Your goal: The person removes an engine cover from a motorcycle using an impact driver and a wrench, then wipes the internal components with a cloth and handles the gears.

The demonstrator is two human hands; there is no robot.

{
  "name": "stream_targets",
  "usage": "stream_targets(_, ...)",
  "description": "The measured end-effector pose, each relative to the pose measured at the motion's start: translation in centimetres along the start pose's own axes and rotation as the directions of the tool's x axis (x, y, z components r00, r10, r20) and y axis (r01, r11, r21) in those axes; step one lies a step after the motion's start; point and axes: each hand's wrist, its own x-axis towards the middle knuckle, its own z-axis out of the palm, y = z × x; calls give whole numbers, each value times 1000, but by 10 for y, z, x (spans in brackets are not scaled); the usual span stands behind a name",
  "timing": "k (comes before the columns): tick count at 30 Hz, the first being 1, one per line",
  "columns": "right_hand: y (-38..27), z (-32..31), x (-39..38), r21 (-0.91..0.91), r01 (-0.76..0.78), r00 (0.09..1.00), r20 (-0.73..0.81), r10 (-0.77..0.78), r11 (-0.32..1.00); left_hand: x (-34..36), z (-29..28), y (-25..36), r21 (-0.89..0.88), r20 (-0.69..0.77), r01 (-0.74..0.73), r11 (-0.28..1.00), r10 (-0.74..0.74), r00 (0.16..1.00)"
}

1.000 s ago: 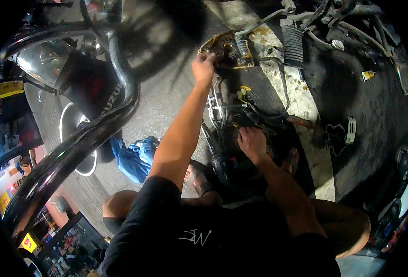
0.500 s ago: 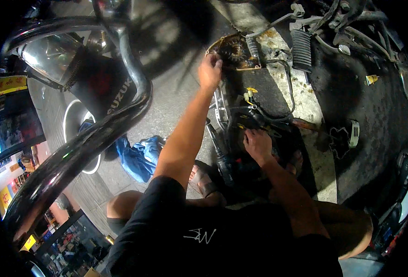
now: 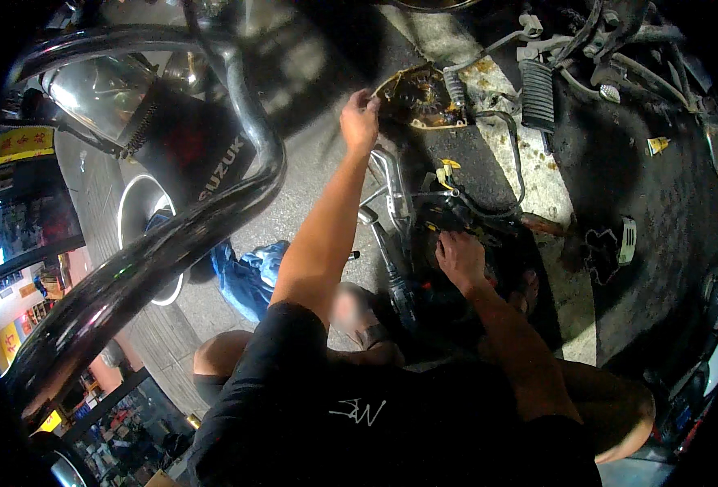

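My left hand (image 3: pixel 361 122) reaches forward with its fingers curled together at the left rim of an oily, open engine cover (image 3: pixel 424 101). Whatever is pinched there, if anything, is too small to make out. Nearer to me, my right hand (image 3: pixel 461 258) is closed, fingers bent down over dark parts in shadow; what they grip is hidden. Just beyond it are a yellow-and-white connector (image 3: pixel 447 172) and a black cable (image 3: pixel 512 154). Between my arms stand bare metal tubes (image 3: pixel 393 183) and a black-gripped handle (image 3: pixel 400 296).
A thick chrome tube (image 3: pixel 131 256) and a round headlamp (image 3: pixel 99 97) fill the left side. Blue cloth (image 3: pixel 249 276) lies by my foot. On the right are a coil spring (image 3: pixel 537 96), a thin gasket outline (image 3: pixel 601 252), a white slotted piece (image 3: pixel 627 241) and a small yellow tube (image 3: pixel 658 146).
My left hand has shifted a little left, from over the cover's edge to just beside its rim. The right hand stays at the same dark parts. The whole view has slid slightly.
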Motion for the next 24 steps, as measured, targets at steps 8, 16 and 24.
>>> stream_targets(8, 0, -6, 2, -1, 25, 1000, 2, -25, 1000, 7, 0, 12, 285, 172, -136, 949, 89, 981)
stream_targets(16, -3, -10, -2, -12, 3, 992, 126, -2, 1000, -46, 8, 29, -54, 46, -105, 993, 107, 993)
stream_targets(24, 2, -7, -5, -4, 43, 999, -15, -43, 999, -56, -15, 229, -710, -45, -60, 701, 39, 998)
